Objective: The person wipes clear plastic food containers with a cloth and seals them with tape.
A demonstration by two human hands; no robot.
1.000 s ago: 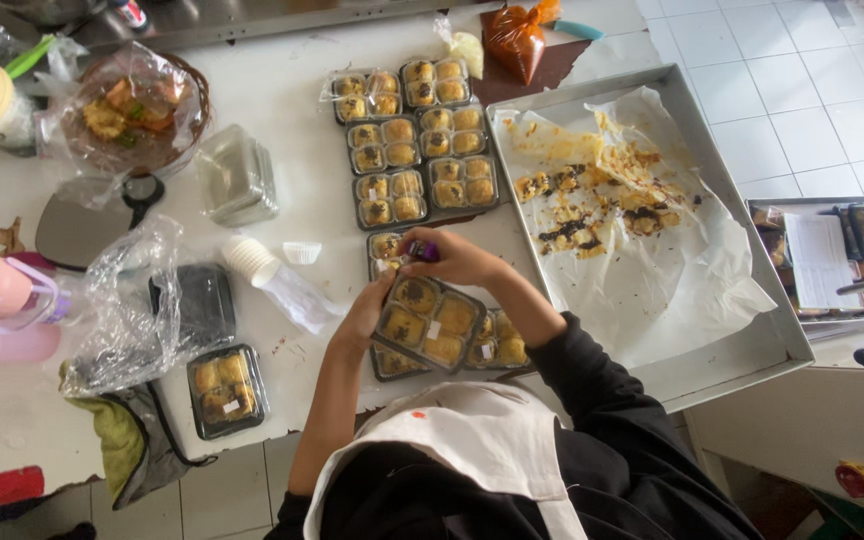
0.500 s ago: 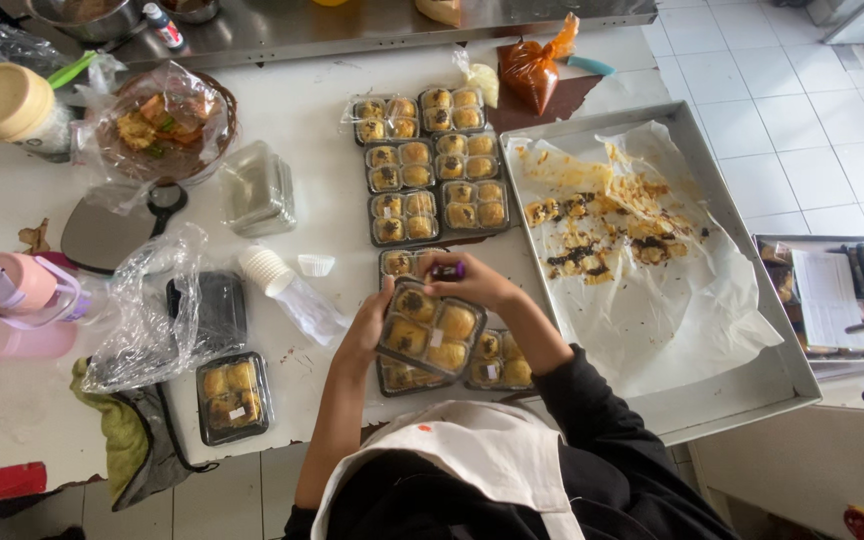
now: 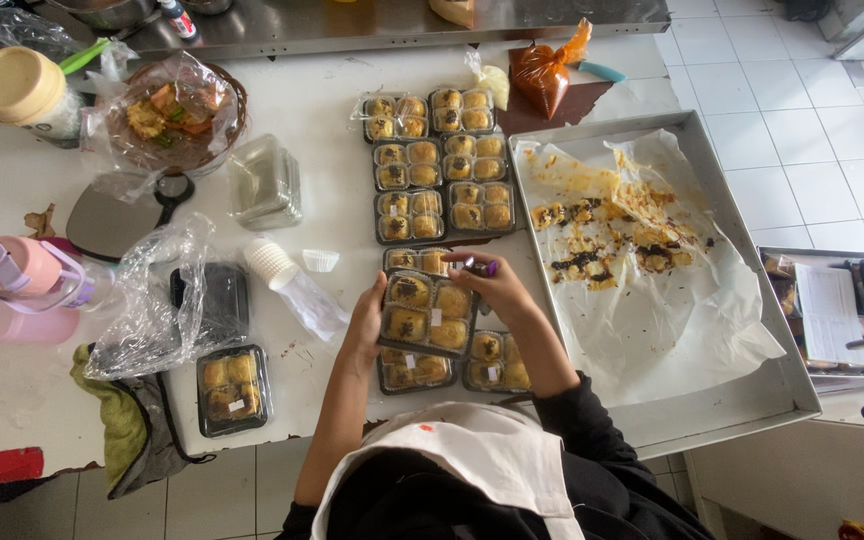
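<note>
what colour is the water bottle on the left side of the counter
Pink, with a lilac strap; the head view shows it.

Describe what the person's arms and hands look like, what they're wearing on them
The left hand and its forearm are bare, with no glove, and the sleeve is out of sight near the shoulder. The right hand is also ungloved; a black long sleeve is pushed up to about the elbow. No rings, watch or bracelets can be made out. A white apron covers the chest.
</note>
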